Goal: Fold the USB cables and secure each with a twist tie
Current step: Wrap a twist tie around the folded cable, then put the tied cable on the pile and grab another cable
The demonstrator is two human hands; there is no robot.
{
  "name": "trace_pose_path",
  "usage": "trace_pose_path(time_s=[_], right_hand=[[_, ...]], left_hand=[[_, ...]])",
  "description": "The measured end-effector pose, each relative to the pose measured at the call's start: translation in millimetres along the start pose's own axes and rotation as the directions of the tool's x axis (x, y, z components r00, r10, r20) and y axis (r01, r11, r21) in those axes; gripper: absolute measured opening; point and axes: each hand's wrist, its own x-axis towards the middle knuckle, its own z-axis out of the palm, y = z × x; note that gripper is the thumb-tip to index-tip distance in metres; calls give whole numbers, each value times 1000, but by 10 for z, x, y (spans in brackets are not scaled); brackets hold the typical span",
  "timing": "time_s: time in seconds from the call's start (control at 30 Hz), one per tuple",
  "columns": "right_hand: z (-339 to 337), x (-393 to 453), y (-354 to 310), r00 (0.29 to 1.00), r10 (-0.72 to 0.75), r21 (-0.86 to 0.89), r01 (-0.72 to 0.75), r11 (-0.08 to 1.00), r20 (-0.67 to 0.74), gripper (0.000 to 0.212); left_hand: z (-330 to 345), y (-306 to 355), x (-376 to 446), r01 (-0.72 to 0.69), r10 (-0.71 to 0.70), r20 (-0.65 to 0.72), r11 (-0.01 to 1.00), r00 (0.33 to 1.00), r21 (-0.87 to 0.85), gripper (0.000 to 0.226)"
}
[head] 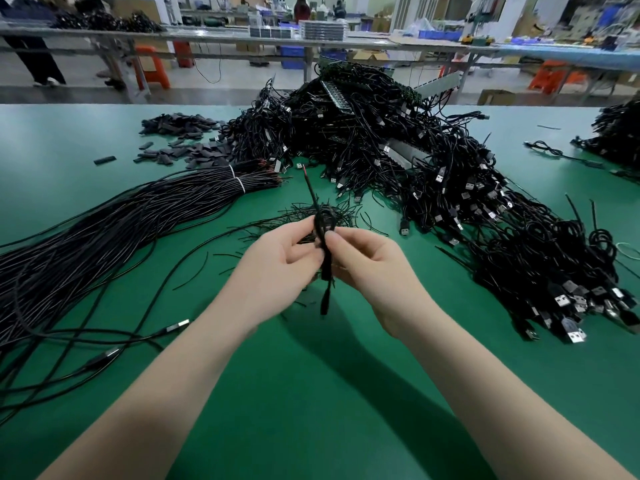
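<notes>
Green table (311,393); black sleeve pieces (180,140); orange stools (152,65) behind.

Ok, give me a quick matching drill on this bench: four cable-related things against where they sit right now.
Things:
1. folded cable
2. loose twist ties
3. straight cable bundle
4. finished cable heap

Places:
A. on the mat just beyond the hands
B. far right of the hands
C. pinched between left hand and right hand
D. left side, banded in white

Pairs: 1-C, 2-A, 3-D, 4-B

Above the green tabletop (311,393), the left hand (277,268) and right hand (370,268) pinch a folded black USB cable (323,237) upright between them; heaped cables (398,150) lie beyond.
</notes>
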Motion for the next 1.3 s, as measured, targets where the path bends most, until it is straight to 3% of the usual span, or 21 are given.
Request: trace_pose_path(time_s=[0.1, 0.13, 0.17, 0.2, 0.27, 0.3, 0.37, 0.47, 0.6, 0.67, 0.73, 0.87, 1.0, 1.13, 1.3], right_hand=[[-272, 48, -160, 995, -27, 57, 32, 998, -93, 13], [-418, 66, -223, 982, -79, 4, 80, 997, -173, 13], [-601, 88, -272, 945, -179, -165, 137, 977, -275, 12], [-815, 110, -294, 882, -324, -421, 163, 892, -343, 13], [-1255, 141, -299, 760, -576, -879, 12, 477, -302, 23], [-1476, 147, -273, 741, -618, -957, -119, 266, -264, 24], [-1841, 145, -178, 782, -549, -939, -344, 18, -297, 18], [-2071, 106, 17, 841, -298, -855, -504, -124, -452, 28], [-1905, 100, 105, 838, -414, -906, -417, -65, -356, 46], [-1669, 99, 138, 845, -459, -949, -315, -13, -274, 50], [-1381, 83, 219, 878, -417, -971, -229, 65, -235, 49], [-939, 39, 477, 928, -295, -957, -158, 242, -227, 42], [-839, -43, 635, 899, -288, -867, -167, 470, -330, 33], [-902, -96, 679, 857, -341, -761, -88, 643, -387, 23], [-935, -99, 704, 859, -295, -698, -95, 710, -417, 22]], left_hand=[[-55, -32, 8, 88, -81, -91, 993, 993, 76, 64], [-105, -23, 7, 81, -67, -121, 990, 990, 117, 62], [-170, -7, 6, 71, -45, -160, 985, 986, 157, 59], [-260, 6, 16, 58, -20, -206, 982, 978, 182, 58], [-482, 29, 83, 44, 19, -313, 980, 950, 193, 57], [-604, 35, 134, 49, 29, -364, 978, 931, 202, 56], [-855, 11, 230, 93, 50, -439, 950, 897, 298, 52], [-1207, -179, 305, 243, 70, -461, 774, 885, 584, 49], [-1468, -510, 248, 316, -54, -334, 495, 941, 809, 40], [-1488, -652, 192, 315, -163, -271, 417, 949, 852, 41], [-1469, -775, 132, 321, -200, -259, 405, 945, 856, 35], [-1413, -904, 52, 354, -89, -347, 386, 934, 852, 17], [-1382, -925, 29, 340, -36, -353, 376, 935, 862, 15], [-1430, -993, 32, 338, -1, -371, 412, 929, 846, 16], [-1490, -1021, 50, 375, -22, -420, 494, 907, 784, 18]])
